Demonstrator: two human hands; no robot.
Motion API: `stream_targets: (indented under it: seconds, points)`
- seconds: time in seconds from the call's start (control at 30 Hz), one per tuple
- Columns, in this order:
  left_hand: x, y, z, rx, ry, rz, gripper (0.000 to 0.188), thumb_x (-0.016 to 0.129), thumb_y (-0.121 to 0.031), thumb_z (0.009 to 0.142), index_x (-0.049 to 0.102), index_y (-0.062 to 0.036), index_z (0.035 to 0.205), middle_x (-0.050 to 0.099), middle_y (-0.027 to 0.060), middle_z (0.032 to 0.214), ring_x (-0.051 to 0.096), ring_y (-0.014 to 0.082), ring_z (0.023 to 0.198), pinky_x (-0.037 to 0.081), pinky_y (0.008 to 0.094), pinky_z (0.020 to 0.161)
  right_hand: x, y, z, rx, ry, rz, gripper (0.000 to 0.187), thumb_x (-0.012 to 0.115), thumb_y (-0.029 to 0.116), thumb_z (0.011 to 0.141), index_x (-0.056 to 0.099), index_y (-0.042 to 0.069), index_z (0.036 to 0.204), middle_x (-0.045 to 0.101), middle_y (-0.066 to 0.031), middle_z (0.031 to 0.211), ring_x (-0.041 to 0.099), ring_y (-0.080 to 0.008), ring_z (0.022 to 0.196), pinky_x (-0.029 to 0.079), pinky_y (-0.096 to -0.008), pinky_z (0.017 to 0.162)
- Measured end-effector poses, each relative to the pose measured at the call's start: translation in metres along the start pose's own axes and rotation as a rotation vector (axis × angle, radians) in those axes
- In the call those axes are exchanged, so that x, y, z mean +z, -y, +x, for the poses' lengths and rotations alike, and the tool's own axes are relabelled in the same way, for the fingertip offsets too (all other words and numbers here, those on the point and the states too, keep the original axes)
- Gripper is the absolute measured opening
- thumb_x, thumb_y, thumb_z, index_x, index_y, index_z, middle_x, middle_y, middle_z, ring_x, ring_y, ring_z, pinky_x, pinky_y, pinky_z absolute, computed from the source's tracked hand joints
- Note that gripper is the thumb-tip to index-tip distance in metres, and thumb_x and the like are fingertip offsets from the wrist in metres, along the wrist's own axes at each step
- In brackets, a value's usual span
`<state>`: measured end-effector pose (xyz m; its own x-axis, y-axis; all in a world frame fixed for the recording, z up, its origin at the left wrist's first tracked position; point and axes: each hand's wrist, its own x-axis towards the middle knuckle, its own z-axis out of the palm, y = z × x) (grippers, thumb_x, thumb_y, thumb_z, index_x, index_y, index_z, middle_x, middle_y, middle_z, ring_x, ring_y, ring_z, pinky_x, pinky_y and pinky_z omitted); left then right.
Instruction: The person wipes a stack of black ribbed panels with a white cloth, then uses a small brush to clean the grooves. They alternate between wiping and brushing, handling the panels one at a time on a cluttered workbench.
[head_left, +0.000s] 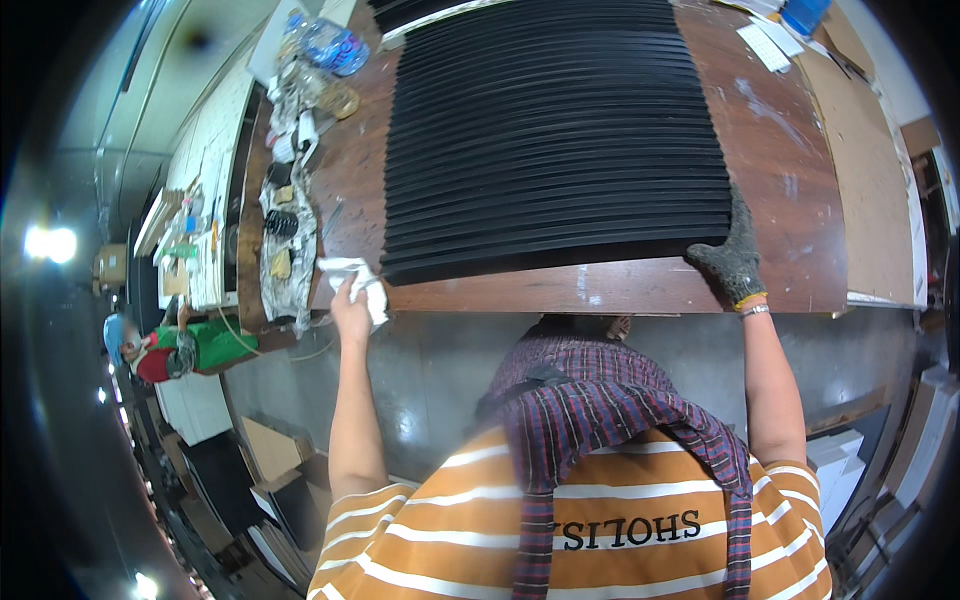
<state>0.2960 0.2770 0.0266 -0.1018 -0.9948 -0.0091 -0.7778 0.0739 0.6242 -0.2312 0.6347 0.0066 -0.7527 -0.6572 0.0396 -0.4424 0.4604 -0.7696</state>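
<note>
A large black ribbed panel (555,140) lies on the brown wooden table (470,296), its near edge close to the table's front. My left hand (350,312) is bare and closed on a crumpled white cloth (372,296), just off the panel's near left corner. My right hand (731,257) wears a grey knitted glove with a yellow cuff. It grips the panel's near right corner, the fingers along the right side and the thumb at the front edge. Whatever the fingertips do under the edge is hidden.
At the table's left, a silvery sheet (290,265) bears a black coil (281,222) and small tan blocks. Beyond it lie a clear plastic bottle (335,45) and a jar (338,99). White cards (765,45) rest at the far right. Another person (185,345) works at a bench leftward.
</note>
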Motion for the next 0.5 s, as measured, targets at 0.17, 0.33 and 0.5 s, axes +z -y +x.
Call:
stream_targets:
  seconds: [0.17,0.33,0.5]
  points:
    - [0.036,0.006,0.000,0.009,0.168,-0.220,0.051,0.064,0.004,0.088,0.065,0.0021,0.139,0.072,0.0202,0.130,0.066,0.0264,0.122,0.045,0.0329,0.108,0.000,-0.005,0.002,0.063,0.050,0.084,0.122,0.092,0.009,0.054,0.034,0.008,0.162,0.046,-0.0164,0.158,0.045,-0.0342,0.145,0.038,-0.0425,0.124]
    - [0.019,-0.023,0.006,0.083,0.170,0.052,0.048,0.061,0.006,0.087,0.070,-0.0004,0.134,0.073,0.0204,0.129,0.067,0.0306,0.124,0.047,0.0360,0.108,0.000,-0.013,0.004,0.018,0.058,0.119,0.119,0.092,0.010,0.055,0.037,0.007,0.160,0.049,-0.0169,0.157,0.047,-0.0331,0.144,0.038,-0.0420,0.123]
    - [0.069,-0.170,-0.048,0.662,0.000,-0.194,0.025,0.057,-0.011,0.099,0.072,-0.0018,0.118,0.071,0.0168,0.113,0.064,0.0355,0.109,0.051,0.0443,0.096,0.000,-0.017,0.004,0.003,0.030,-0.024,0.120,0.090,0.009,0.058,0.033,0.012,0.164,0.051,-0.0144,0.156,0.053,-0.0301,0.139,0.044,-0.0402,0.119]
